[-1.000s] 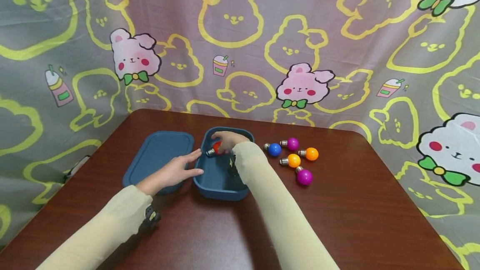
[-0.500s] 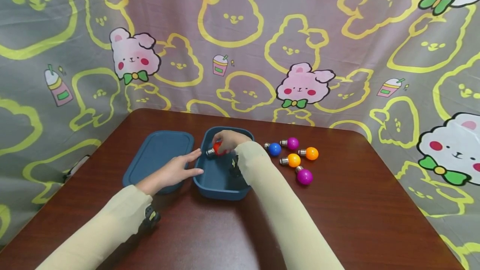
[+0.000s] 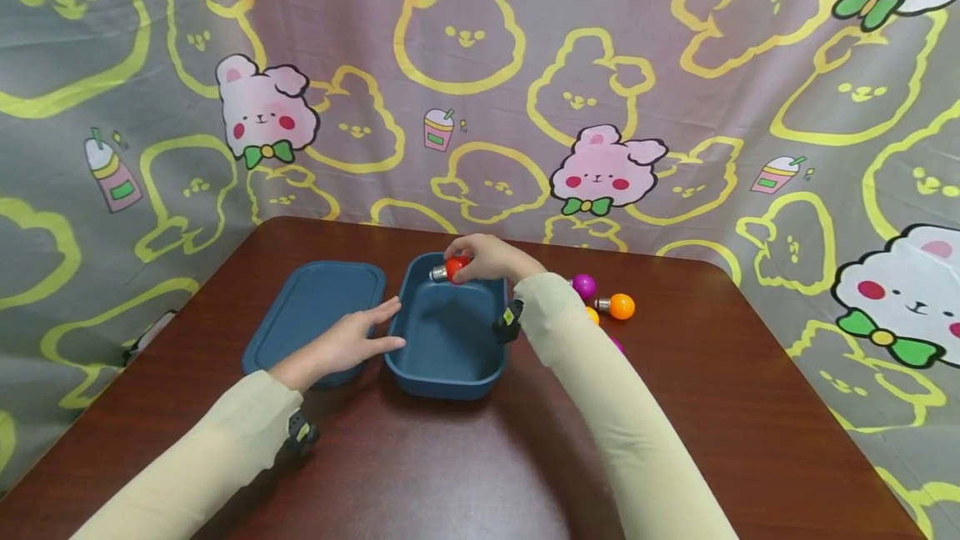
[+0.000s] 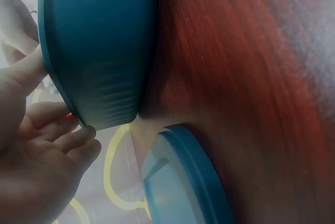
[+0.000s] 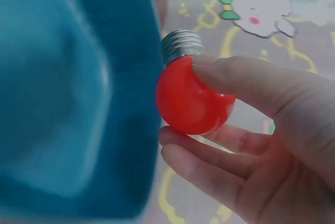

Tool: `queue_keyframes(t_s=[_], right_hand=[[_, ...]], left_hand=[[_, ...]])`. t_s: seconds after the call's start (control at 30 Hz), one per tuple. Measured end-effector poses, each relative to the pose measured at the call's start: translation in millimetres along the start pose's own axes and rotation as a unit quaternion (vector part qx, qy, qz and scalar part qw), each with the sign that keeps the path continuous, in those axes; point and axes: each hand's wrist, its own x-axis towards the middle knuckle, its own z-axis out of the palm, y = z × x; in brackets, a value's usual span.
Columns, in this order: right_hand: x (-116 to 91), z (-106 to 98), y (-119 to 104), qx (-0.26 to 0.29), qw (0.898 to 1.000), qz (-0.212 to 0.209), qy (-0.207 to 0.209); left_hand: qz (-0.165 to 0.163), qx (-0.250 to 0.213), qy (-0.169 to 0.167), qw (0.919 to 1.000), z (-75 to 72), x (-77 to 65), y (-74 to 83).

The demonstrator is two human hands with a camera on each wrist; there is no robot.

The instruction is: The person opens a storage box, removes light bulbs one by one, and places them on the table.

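My right hand (image 3: 486, 258) pinches a red light bulb (image 5: 191, 98) by its round globe, between thumb and fingers. Its silver screw base points left in the head view, over the far part of a blue rectangular box (image 3: 446, 377). The box is lidless, and its visible floor is bare. My left hand (image 3: 352, 342) rests with extended, spread fingers at the box's left rim. In the left wrist view, its thumb and fingertips (image 4: 90, 130) touch that rim. Behind the left hand lies the flat blue lid (image 3: 315, 298).
To the right of the box, an orange bulb (image 3: 622, 307) and a purple bulb (image 3: 584, 286) lie on the brown wooden table (image 3: 720, 407). More bulbs are partly hidden by my right sleeve (image 3: 600, 382). A patterned curtain (image 3: 480, 107) hangs behind the table.
My right hand has lifted the red bulb from low inside the box up toward its far rim, moving slightly right. The right sleeve now covers some bulbs. My left hand stays put.
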Motion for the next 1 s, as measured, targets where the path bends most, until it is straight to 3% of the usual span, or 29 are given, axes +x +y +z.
queue_keyframes(t_s=[0.2,0.63,1.0], right_hand=[[-22,-19,18,0.004,0.999,-0.021,0.044],[-79,-48,49,0.029,0.993,0.002,0.110],[-123,-61,85,0.049,0.989,0.029,0.140]], left_hand=[[0.012,0.004,0.004,0.9999,1.2,-0.9,-1.4],[0.009,0.004,0.002,1.0000,1.1,-1.1,-0.1],[0.007,0.001,0.001,1.0000,0.8,-1.5,0.5]])
